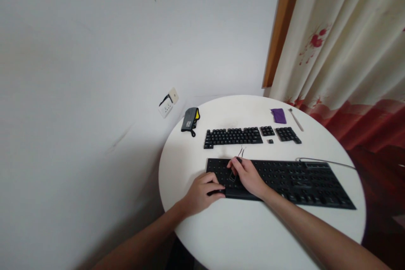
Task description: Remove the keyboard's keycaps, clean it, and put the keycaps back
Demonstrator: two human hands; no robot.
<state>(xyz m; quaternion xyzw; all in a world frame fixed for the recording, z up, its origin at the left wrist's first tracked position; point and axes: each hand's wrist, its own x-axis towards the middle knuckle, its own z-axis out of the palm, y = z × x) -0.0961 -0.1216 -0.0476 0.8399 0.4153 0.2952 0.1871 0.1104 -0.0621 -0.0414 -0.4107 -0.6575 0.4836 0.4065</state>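
Observation:
A black keyboard base lies on the white round table, and most of its key positions look bare of caps. My left hand grips its near left corner, fingers on top and thumb along the front edge. In my right hand is a keycap puller with thin wire ends showing on both sides of the fingers. Its lower wire loop is over the left part of the keyboard; whether it touches a key I cannot tell. Beyond, loose black keycaps lie in keyboard order, with a single keycap apart.
A grey pouch with a yellow patch sits at the table's far left. A purple cloth and a slim brush-like stick lie at the far right. The keyboard's cable runs off the right edge. A wall socket is behind.

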